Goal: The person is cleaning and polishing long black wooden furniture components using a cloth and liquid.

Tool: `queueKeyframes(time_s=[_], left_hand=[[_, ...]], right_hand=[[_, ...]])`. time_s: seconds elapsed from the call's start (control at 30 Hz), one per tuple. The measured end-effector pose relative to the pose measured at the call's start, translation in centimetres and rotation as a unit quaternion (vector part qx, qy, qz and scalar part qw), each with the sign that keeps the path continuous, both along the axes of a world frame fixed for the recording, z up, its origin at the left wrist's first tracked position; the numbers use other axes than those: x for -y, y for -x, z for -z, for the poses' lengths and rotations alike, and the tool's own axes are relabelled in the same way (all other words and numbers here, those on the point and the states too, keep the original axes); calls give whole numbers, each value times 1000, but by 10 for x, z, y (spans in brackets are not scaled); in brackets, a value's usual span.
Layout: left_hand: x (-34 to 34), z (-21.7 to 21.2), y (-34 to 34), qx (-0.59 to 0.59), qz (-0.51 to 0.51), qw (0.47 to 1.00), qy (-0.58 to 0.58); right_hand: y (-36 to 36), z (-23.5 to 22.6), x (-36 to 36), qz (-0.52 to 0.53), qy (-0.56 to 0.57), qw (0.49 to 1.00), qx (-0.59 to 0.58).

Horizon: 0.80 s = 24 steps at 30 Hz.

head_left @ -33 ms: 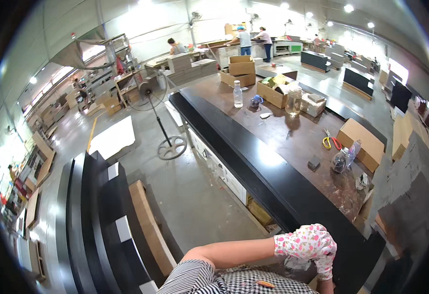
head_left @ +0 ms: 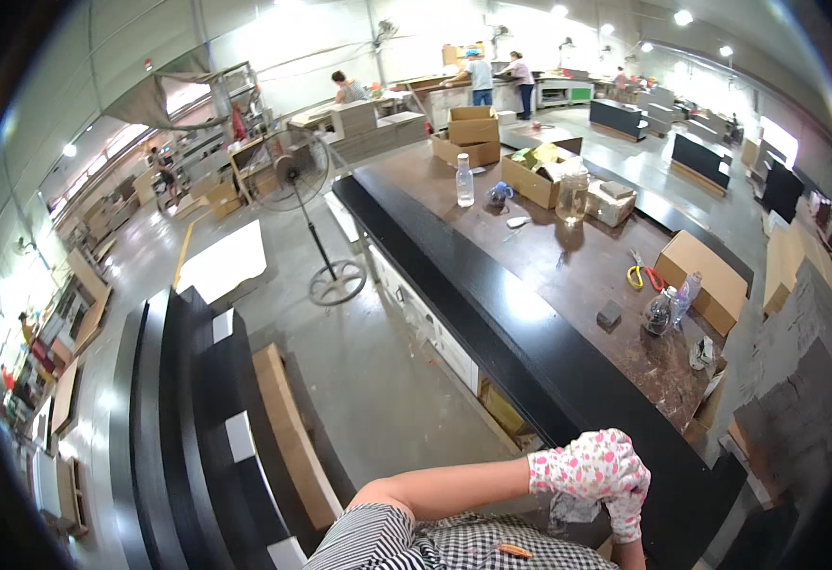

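My left hand (head_left: 595, 472), in a white glove with a pink flower print, hangs at the end of my bare forearm, which crosses the bottom of the view from the left. Its fingers curl downward beside the near end of a long black-edged workbench (head_left: 530, 328). A crumpled grey-white scrap (head_left: 570, 510) shows just under the glove; whether the hand holds it is unclear. A strip of bare arm (head_left: 628, 556) shows below the glove. My right hand is out of view. My checked shirt (head_left: 454, 546) fills the lower edge.
The bench carries a clear bottle (head_left: 464, 180), a glass jar (head_left: 573, 195), yellow scissors (head_left: 639, 275), a small dark block (head_left: 609, 315) and cardboard boxes (head_left: 473, 133). A standing fan (head_left: 293, 171) is on the floor. Stacked black panels (head_left: 188, 418) lie at left. People (head_left: 481, 76) work far behind.
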<state>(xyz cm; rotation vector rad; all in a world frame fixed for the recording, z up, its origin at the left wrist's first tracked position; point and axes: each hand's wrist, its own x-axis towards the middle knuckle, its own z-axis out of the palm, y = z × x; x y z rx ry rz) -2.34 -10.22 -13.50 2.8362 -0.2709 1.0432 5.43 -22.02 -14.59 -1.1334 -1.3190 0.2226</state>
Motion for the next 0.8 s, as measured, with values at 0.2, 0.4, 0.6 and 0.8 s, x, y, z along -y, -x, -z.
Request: queueKeyframes(time_s=[0.2,0.4,0.6,0.8], left_hand=[[-11,-102,40,34,102,992,66],[-23,-87,57,316,-175,872,330],[-68,-70,105,436,-201,574,663],[-52,-61,127,385,-236,540,710]], right_hand=[[11,-43,-1,45,91,993,-64],[23,-64,2,52,80,995,-18],[42,-63,16,22,81,983,164],[59,-53,38,29,94,948,301]])
